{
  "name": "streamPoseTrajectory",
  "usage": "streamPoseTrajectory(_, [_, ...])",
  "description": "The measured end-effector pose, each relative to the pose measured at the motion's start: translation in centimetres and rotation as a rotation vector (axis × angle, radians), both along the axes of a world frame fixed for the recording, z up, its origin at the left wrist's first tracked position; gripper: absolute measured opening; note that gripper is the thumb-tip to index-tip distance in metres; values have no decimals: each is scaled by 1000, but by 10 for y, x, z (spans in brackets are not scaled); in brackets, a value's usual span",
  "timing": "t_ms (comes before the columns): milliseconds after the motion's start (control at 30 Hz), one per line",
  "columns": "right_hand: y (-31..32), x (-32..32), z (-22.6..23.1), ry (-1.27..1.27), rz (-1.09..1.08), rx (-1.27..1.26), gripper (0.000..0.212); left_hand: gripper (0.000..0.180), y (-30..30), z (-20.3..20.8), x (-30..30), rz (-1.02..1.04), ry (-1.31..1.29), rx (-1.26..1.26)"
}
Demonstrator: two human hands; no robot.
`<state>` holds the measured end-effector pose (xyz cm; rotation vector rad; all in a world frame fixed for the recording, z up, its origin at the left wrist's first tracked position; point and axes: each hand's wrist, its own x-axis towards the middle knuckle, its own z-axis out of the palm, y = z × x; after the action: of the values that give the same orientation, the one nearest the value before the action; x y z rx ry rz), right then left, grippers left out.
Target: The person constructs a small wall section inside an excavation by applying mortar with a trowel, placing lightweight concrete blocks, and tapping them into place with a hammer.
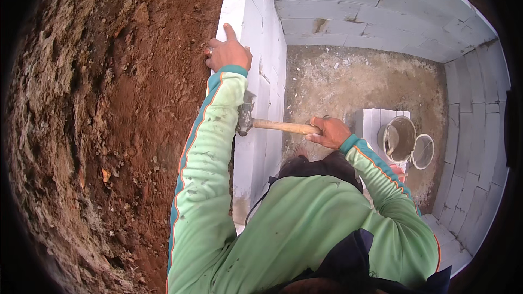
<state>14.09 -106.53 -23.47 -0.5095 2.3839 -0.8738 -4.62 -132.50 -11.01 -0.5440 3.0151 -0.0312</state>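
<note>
My right hand (330,132) is closed round the wooden handle of a hammer (283,126). The hammer's dark metal head lies close to the side of the white block wall (261,98), just right of my left forearm; whether it touches the wall I cannot tell. On top of that wall my left hand (229,51) rests on a white block (233,8), its index finger stretched forward along the top and the other fingers bent over the outer edge. A ring shows on one finger. Part of the wall is hidden by my left sleeve.
Bare reddish-brown soil (147,103) rises left of the wall. Block walls (348,8) enclose the far and right sides. On the rough concrete floor (348,81) stand several stacked white blocks (372,122), a bucket (399,137) and a round, pale-rimmed container (423,151). Small white chips lie scattered there.
</note>
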Motion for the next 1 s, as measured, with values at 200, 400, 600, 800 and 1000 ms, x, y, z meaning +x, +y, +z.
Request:
streamPoseTrajectory(200, [35, 59, -51, -252, -257, -381, 48, 88, 6, 5, -1, -26, 18, 18])
streamPoseTrajectory(400, [8, 10, -54, -271, -538, -551, 31, 102, 4, -18, -54, -168, 236, 4])
streamPoseTrajectory(600, [-18, -107, -38, -723, -778, -922, 24, 108, 20, -7, -162, -106, 147, 21])
streamPoseTrajectory(800, [-31, -209, -32, -825, -850, -1113, 21, 97, 37, -10, -208, -2, -20, -45])
streamPoseTrajectory(1000, [-43, -264, -39, -922, -747, -1077, 20, 93, 41, -8, -207, 9, -42, -86])
